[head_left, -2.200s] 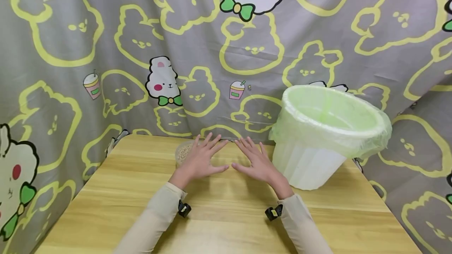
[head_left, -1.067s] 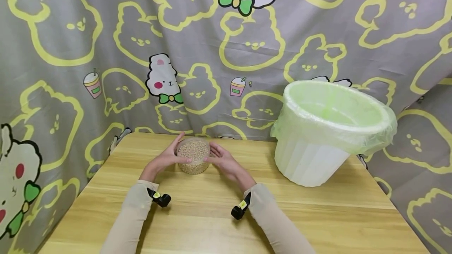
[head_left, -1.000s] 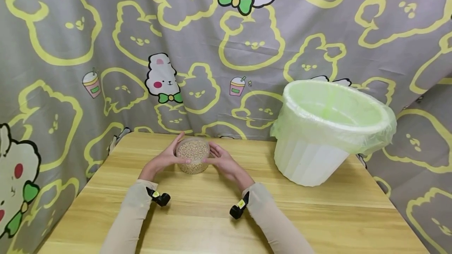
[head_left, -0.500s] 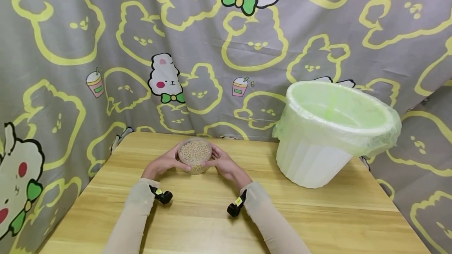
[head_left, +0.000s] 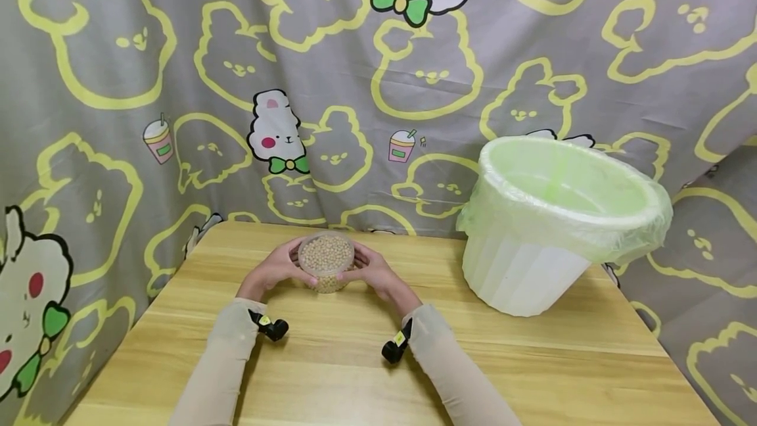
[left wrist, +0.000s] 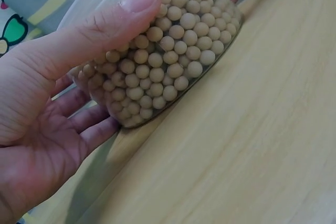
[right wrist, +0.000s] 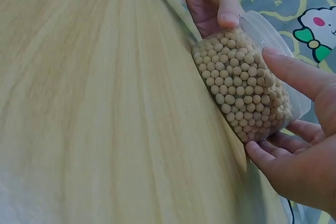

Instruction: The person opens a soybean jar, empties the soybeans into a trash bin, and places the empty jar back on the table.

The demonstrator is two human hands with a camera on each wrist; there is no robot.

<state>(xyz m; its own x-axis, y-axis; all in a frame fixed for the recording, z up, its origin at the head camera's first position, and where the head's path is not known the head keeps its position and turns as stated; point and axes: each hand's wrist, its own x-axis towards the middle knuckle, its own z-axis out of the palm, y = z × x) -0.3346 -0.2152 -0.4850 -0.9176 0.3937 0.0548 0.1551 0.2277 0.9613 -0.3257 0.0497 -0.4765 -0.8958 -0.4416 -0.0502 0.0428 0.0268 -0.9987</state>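
We're seeing left grip [head_left: 276, 269] and right grip [head_left: 375, 273] clamped on a smooth-sided tub [head_left: 327, 284], maybe risking slippage and spilled beads [head_left: 326, 253].

Head cam faces fwd & down; L wrist cam [head_left: 271, 328] & R wrist cam [head_left: 396, 346], v. close, share tub [head_left: 326, 284].

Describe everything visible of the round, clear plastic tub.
The round, clear plastic tub has see-through walls and a rim; small, round beige balls fill most of it. It sits upright, apparently resting on the light wood-grain table, near the far edge. The left hand and right hand grip opposite sides, thumbs toward the front. Lid: can't tell.
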